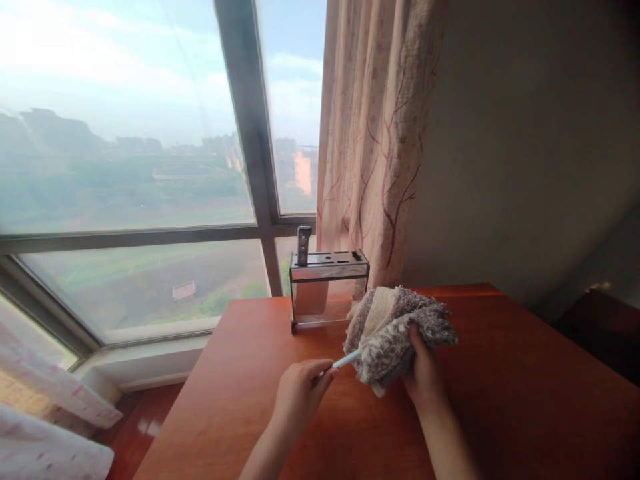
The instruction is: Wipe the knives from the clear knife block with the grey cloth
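Observation:
My left hand (pixel 303 390) is closed round one end of a slim pale-blue utensil (pixel 346 360). The utensil's other end runs into a shaggy grey and beige cloth (pixel 395 337), so its kind is hidden. Bunched up above the table, the cloth is gripped by my right hand (pixel 424 370), whose thumb presses on its near side. Just behind stands a knife holder (pixel 330 272) with clear sides, a dark frame and slots along its top. One dark-handled knife (pixel 303 245) is upright in its left end.
Under my hands spreads a reddish-brown wooden table (pixel 225 407). A large window (pixel 130 160) is at the left and back, with a beige branch-patterned curtain (pixel 375 133) beside it. A grey wall (pixel 510 147) rises on the right. White fabric (pixel 55 440) hangs at lower left.

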A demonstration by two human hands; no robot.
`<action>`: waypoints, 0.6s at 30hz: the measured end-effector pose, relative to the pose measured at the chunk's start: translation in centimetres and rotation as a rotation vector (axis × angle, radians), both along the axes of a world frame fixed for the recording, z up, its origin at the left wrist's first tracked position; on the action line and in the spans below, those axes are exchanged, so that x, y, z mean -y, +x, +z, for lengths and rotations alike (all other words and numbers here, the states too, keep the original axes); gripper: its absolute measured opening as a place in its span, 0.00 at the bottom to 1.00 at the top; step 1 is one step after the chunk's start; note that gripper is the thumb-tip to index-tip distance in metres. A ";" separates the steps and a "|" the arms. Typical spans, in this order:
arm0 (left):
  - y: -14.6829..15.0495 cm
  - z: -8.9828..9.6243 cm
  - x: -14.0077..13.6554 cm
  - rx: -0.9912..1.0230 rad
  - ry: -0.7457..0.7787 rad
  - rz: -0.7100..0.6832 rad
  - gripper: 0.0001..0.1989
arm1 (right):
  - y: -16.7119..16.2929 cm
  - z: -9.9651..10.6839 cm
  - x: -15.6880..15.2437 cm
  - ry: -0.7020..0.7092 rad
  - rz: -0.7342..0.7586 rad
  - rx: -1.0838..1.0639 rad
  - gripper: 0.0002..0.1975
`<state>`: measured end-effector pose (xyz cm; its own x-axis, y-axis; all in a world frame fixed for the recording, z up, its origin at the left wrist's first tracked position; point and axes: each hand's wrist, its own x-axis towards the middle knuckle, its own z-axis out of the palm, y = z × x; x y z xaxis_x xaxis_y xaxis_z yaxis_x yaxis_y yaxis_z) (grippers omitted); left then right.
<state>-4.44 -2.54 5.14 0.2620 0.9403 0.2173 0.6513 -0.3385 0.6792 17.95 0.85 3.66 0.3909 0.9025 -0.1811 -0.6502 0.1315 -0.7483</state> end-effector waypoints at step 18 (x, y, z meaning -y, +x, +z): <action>-0.7 -1.2 0.2 -0.205 0.613 0.162 0.07 | -0.7 -0.1 -0.2 -0.057 -0.107 0.162 0.29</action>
<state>-5.15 -2.76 3.90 0.2210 0.6930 0.6863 0.8217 -0.5113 0.2517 17.28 1.08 3.51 0.5121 0.8443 -0.1576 -0.5050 0.1475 -0.8504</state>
